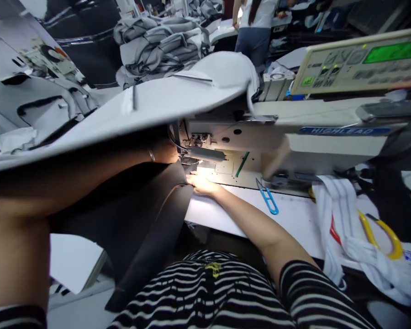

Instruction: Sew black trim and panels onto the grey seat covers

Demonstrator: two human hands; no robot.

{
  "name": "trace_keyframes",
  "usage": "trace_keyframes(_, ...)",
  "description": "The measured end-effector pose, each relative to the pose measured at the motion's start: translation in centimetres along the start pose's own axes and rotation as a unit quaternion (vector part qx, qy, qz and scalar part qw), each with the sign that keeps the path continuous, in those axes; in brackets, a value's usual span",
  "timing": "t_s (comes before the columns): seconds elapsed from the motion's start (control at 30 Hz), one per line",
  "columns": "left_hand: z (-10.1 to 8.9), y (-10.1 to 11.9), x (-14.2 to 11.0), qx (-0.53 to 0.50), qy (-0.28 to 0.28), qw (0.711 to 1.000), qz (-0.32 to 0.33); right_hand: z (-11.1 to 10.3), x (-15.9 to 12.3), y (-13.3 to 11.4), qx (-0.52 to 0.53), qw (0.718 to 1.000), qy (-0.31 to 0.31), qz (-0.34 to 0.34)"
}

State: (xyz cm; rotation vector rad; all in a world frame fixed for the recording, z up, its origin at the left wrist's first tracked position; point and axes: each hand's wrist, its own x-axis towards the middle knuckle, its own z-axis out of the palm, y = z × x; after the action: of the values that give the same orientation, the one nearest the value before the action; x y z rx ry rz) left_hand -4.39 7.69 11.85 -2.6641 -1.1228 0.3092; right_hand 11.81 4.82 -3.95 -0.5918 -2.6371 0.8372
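Note:
A dark fabric panel point(137, 219) with a stitched seam hangs from the sewing machine bed towards my lap. My left hand point(167, 151), with a band at the wrist, is at its upper edge, left of the needle area point(192, 160); shadow and the machine head hide its fingers. In the lamp light, my right hand point(202, 183) is closed on the right edge of the panel, in front of the needle. A large light grey padded piece point(192, 91), joined or lying above, arches over my left forearm and the machine head point(233, 132).
Blue thread snips point(269, 198) and a green strip point(242, 164) lie right of my right hand. Further right are white striped elastic bands point(342, 219) and yellow-handled scissors point(393, 237). A control panel point(356, 61) tops the machine. Grey pieces point(160, 45) are piled behind; a person point(256, 23) stands beyond.

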Motion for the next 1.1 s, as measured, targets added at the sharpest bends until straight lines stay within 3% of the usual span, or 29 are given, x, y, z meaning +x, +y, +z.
trace_keyframes(0.1, 0.4, 0.0, -0.1, 0.026, -0.074, 0.997, 0.011, 0.1, 0.1, -0.4, -0.062, 0.998, -0.010, -0.019)
trace_keyframes(0.33, 3.2, -1.5, 0.5, 0.090, -0.222, 0.969, -0.067, 0.8, 0.7, -0.8, -0.133, 0.990, 0.028, 0.040)
trace_keyframes(0.47, 5.0, 0.3, -0.7, 0.063, -0.258, 0.964, -0.019, 1.0, 0.8, -1.2, -0.118, 0.990, 0.046, 0.065)
trace_keyframes(0.53, 6.1, 1.4, -1.4, 0.026, -0.245, 0.968, 0.044, 1.0, 0.7, -1.6, -0.122, 0.989, 0.056, 0.064)
trace_keyframes(0.6, 7.4, 2.0, -1.8, 0.005, -0.196, 0.978, 0.068, 0.8, 0.7, -1.9, -0.135, 0.987, 0.057, 0.062)
trace_keyframes(0.7, 9.4, 1.7, -1.8, 0.028, -0.077, 0.997, -0.014, 0.6, 0.7, -2.0, -0.143, 0.986, 0.058, 0.058)
trace_keyframes(0.77, 10.2, 1.2, -1.5, 0.034, -0.044, 0.998, -0.023, 0.6, 0.9, -1.9, -0.140, 0.987, 0.062, 0.053)
trace_keyframes(0.87, 10.6, 0.8, -0.4, 0.025, -0.061, 0.998, 0.014, 0.7, 1.2, -1.5, -0.138, 0.987, 0.060, 0.054)
trace_keyframes(1.0, 10.7, 0.3, 1.1, 0.040, -0.062, 0.996, -0.060, 1.0, 1.5, -1.0, -0.116, 0.989, 0.042, 0.076)
trace_keyframes(1.1, 11.2, -0.3, 1.4, 0.020, -0.076, 0.996, -0.051, 1.2, 1.6, -0.8, -0.102, 0.990, 0.039, 0.087)
